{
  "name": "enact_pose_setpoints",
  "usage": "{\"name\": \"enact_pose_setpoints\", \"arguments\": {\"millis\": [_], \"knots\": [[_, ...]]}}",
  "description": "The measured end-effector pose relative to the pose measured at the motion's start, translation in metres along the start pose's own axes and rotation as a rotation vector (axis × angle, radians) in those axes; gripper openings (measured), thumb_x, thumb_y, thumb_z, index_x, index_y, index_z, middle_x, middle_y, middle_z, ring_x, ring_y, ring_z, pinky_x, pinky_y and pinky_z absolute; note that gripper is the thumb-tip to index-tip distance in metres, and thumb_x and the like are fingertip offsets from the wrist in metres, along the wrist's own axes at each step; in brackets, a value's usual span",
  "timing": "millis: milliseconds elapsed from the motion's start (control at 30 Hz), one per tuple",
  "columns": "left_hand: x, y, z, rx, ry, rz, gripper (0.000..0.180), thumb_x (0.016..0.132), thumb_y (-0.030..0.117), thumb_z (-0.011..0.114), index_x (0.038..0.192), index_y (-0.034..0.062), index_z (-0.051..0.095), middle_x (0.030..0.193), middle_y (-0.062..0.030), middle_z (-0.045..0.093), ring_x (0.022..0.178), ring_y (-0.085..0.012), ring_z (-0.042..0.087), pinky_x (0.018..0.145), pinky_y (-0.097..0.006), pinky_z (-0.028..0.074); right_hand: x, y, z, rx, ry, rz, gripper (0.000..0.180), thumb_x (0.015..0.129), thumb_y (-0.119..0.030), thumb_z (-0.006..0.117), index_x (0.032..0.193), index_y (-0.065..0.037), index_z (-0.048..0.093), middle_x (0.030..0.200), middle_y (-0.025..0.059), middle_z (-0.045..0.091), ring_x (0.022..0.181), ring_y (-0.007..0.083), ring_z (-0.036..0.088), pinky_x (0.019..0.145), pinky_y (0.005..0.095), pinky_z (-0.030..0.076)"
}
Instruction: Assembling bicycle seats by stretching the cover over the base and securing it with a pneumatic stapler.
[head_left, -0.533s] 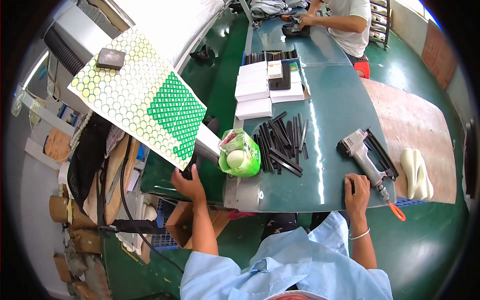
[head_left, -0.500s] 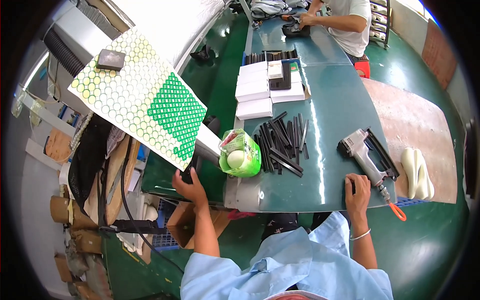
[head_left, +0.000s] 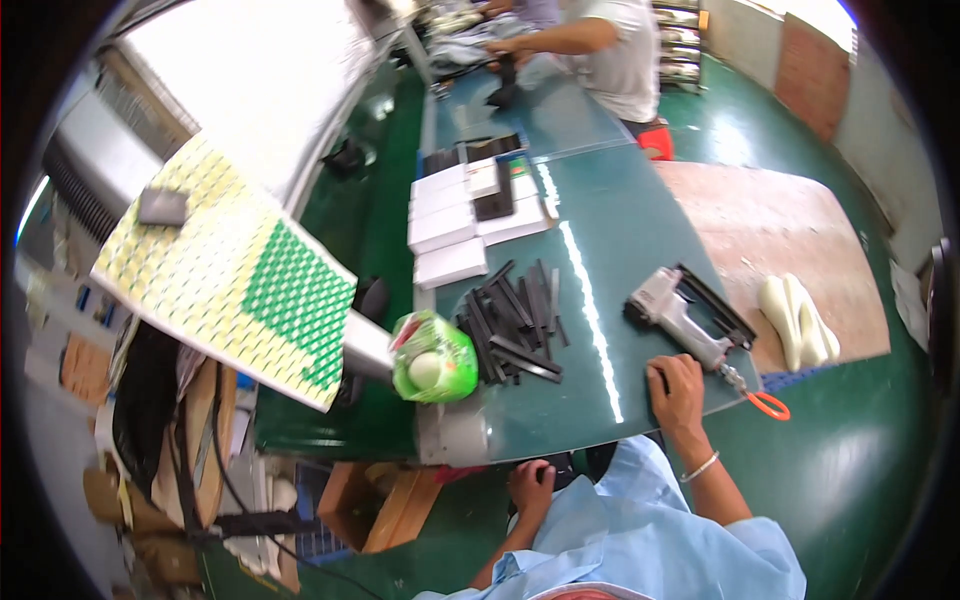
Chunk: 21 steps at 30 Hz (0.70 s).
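Note:
My left hand (head_left: 532, 484) is below the table's front edge, close to my dark trousers, with its fingers curled in; what they hold, if anything, is hidden. At the table's front right, my right hand (head_left: 676, 392) rests on the edge with bent fingers, their inside out of sight. Just beyond it lies a grey and black air staple gun (head_left: 685, 318), an orange loop (head_left: 768, 405) at its hose fitting. Left of the middle, a loose pile of black strips (head_left: 515, 315) covers the green table (head_left: 590, 385). Neither hand touches the gun or the strips.
A green plastic bag (head_left: 455, 372) with a round white thing stands left of the strips. White boxes (head_left: 440, 222) are stacked behind. At left slants a sticker sheet (head_left: 215, 265) bearing a dark block (head_left: 162, 207). Cream shoe-shaped pieces (head_left: 795, 322) lie right; a person (head_left: 610, 60) works beyond.
My left hand has left the lower corner of the sticker sheet and dropped to below the table edge. The whole view has shifted; my right hand stays at the table edge near the staple gun.

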<state>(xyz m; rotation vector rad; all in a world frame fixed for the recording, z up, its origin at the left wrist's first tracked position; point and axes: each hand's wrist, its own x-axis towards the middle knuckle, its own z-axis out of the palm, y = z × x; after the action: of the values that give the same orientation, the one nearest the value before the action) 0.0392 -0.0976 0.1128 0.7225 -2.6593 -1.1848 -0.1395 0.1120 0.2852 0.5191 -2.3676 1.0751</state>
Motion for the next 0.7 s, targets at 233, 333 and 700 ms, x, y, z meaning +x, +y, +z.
{"name": "enact_pose_setpoints", "arguments": {"millis": [233, 333, 700], "knots": [[0.045, 0.024, 0.103, -0.134, -0.127, 0.465, 0.03, 0.083, 0.03, 0.062, 0.096, 0.0031, 0.061, 0.092, -0.015, 0.062, 0.087, -0.0305, 0.059, 0.077, -0.04, 0.046, 0.0, -0.003, 0.002, -0.019, 0.001, -0.05, 0.007, 0.077, -0.01, 0.061, 0.082, -0.006, 0.06, 0.079, 0.0064, 0.06, 0.076, 0.0236, 0.053, 0.071, 0.0352, 0.039], [0.058, 0.027, 0.124, -0.225, -0.44, 0.275, 0.034, 0.083, 0.032, 0.062, 0.101, 0.0024, 0.06, 0.098, -0.0168, 0.062, 0.09, -0.0296, 0.059, 0.079, -0.039, 0.046, -0.002, 0.0, -0.002, -0.045, 0.008, -0.013, 0.007, 0.077, -0.01, 0.061, 0.083, -0.005, 0.062, 0.079, 0.0072, 0.061, 0.078, 0.0244, 0.054, 0.073, 0.0355, 0.041], [0.051, -0.017, 0.141, -0.452, -0.665, -0.463, 0.022, 0.088, 0.024, 0.056, 0.099, 0.0056, 0.062, 0.085, -0.0048, 0.063, 0.074, -0.0149, 0.061, 0.063, -0.028, 0.049, -0.002, 0.001, -0.003, -0.1, 0.012, -0.005, 0.008, 0.078, -0.011, 0.059, 0.085, -0.005, 0.059, 0.076, 0.0067, 0.057, 0.077, 0.0223, 0.051, 0.073, 0.0339, 0.039]]}}
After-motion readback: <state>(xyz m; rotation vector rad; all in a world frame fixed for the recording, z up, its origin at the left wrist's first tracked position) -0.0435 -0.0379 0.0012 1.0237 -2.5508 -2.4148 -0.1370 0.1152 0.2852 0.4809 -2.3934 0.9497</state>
